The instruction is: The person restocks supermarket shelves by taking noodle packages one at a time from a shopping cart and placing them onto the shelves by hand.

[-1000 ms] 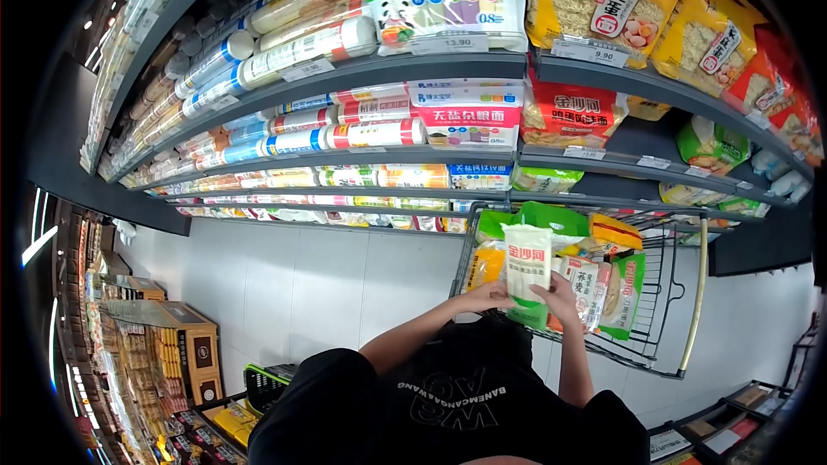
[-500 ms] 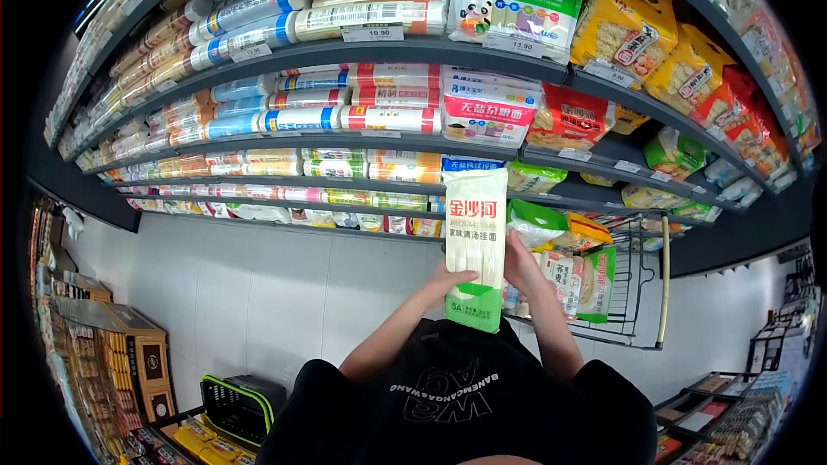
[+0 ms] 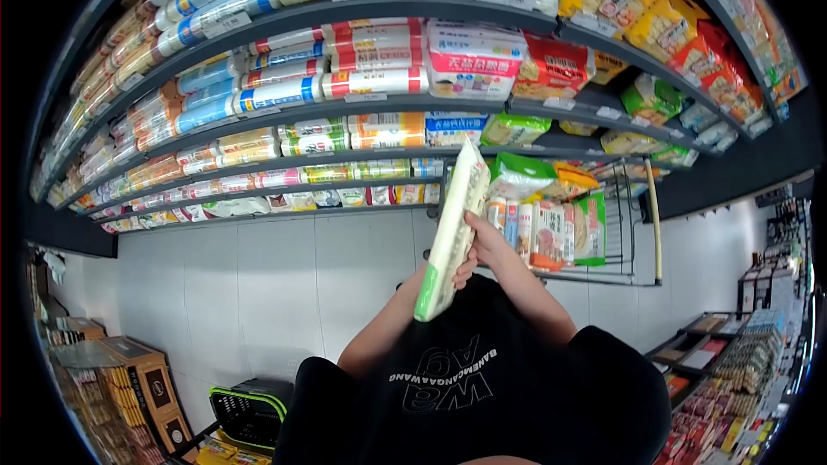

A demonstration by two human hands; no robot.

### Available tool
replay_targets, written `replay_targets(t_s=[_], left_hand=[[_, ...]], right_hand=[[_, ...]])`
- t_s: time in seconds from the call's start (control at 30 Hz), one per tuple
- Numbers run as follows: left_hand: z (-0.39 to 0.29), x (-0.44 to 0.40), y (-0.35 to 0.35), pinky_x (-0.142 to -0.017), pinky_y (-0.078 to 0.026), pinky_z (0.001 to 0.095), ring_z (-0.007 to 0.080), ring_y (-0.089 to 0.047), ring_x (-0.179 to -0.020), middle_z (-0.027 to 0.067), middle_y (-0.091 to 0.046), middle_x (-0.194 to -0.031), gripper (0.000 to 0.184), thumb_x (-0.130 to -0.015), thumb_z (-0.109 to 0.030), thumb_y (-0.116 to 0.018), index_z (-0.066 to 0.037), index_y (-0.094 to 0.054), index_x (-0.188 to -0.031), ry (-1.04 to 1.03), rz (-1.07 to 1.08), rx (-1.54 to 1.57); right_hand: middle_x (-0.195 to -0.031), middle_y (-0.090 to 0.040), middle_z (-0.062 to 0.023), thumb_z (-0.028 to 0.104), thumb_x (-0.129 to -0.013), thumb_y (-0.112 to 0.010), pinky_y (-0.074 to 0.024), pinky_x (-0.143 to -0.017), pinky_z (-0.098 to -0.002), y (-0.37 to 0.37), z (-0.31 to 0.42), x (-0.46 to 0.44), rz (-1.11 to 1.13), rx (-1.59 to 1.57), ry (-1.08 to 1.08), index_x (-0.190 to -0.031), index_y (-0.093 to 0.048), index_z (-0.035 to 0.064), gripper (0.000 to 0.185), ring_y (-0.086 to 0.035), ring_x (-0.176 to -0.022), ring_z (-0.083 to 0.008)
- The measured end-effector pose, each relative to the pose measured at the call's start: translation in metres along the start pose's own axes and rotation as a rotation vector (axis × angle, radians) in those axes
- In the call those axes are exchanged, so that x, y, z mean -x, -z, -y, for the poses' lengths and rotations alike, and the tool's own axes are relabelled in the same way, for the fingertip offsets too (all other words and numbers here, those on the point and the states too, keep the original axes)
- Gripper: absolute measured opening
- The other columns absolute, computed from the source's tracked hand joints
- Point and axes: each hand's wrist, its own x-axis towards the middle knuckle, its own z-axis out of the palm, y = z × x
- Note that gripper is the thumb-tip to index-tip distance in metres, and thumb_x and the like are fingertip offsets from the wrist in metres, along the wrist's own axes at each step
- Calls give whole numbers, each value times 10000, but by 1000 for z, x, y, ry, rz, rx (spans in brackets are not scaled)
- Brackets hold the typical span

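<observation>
A long flat packet of dried noodles (image 3: 454, 228), pale with a green end, is held up in front of my chest. It is turned partly edge-on and tilted, its top leaning right. Around its lower part goes my left hand (image 3: 465, 270), whose fingertips show at the right side while the packet hides the palm. My right hand (image 3: 488, 239) grips the same packet a little higher, from the right edge. Just beyond my right hand, a shopping cart (image 3: 633, 232) holds upright noodle packs (image 3: 551, 228) and a green bag (image 3: 524, 175).
Curved shelves (image 3: 362, 10) of wrapped noodles and bagged goods span the front, with price tags along their edges. Pale tiled floor (image 3: 233, 284) lies below. A black basket with a green rim (image 3: 250, 413) stands at lower left, near boxed goods (image 3: 151, 387).
The noodle packet has turned from facing me to nearly edge-on and tilted rightward at the top. Both hands have shifted their hold on it. The view has also shifted, with shelves and cart higher.
</observation>
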Motion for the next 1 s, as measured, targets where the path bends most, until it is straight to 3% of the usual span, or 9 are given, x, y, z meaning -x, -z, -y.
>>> replay_targets(t_s=[0.07,0.13,0.23,0.33,0.37,0.47,0.63,0.87,1.0], left_hand=[[5,16,13,-704,-544,440,326,-631,-759,188,-622,-947,698,-951,-571,-391,41,-483,-1274,-123,-33,-159],[11,27,-36,-856,-532,499,363,-643,-979,228,-607,-1158,827,-932,-637,-364,45,-377,-1400,-124,-533,-695],[5,44,-44,-1060,-398,500,340,-483,-1287,224,-454,-1413,690,-1000,-509,-340,32,-347,-1429,-149,-459,38],[12,50,-26,-1069,-397,442,313,-489,-1281,194,-493,-1385,592,-1013,-397,-402,30,-360,-1421,-153,-671,-338],[11,48,-13,-958,-486,359,235,-599,-1128,180,-563,-1289,511,-981,-245,-537,45,-401,-1380,-118,-675,-353],[12,23,-15,-928,-492,307,194,-602,-1102,155,-578,-1256,510,-942,-129,-594,59,-399,-1375,-33,-676,-549],[25,-28,-13,-952,-454,267,159,-574,-1131,116,-573,-1288,507,-949,-194,-610,59,-443,-1355,91,-664,-808],[42,-81,37,-915,-506,291,192,-639,-1055,99,-569,-1268,418,-976,-224,-568,-4,-483,-1322,326,-775,-917],[39,-93,69,-897,-506,290,205,-652,-1037,104,-629,-1206,372,-995,-216,-511,-3,-498,-1300,269,-879,-892]], right_hand=[[-1164,-640,-130,292,-943,-617,-564,-828,-382,-9,16,16,-42,99,-90,-1313,-473,18,483,-661,-992,-259],[-1150,-645,-109,308,-908,-673,-566,-799,-347,-3,8,21,-144,147,82,-1312,-479,15,535,-664,-981,-218],[-1178,-636,-109,313,-910,-671,-546,-853,-339,15,0,31,-266,180,192,-1328,-474,10,552,-652,-1029,-207],[-1192,-632,-108,299,-912,-670,-541,-865,-333,44,-5,41,-286,125,190,-1318,-479,-4,542,-646,-1046,-202],[-1194,-632,-110,269,-907,-675,-533,-887,-337,52,-5,48,-302,94,180,-1311,-485,-9,526,-643,-1055,-206],[-1195,-630,-117,231,-902,-674,-522,-912,-345,78,-8,53,-308,100,161,-1307,-480,-25,517,-643,-1059,-214],[-1201,-625,-142,120,-870,-700,-523,-926,-379,136,5,49,-426,44,171,-1303,-484,-23,505,-637,-1069,-251],[-1149,-641,-141,89,-843,-727,-584,-789,-408,271,47,43,-584,89,235,-1256,-504,-32,485,-670,-966,-250],[-1102,-660,-132,109,-804,-767,-583,-787,-384,351,89,45,-709,231,193,-1226,-545,-18,493,-677,-920,-228]])
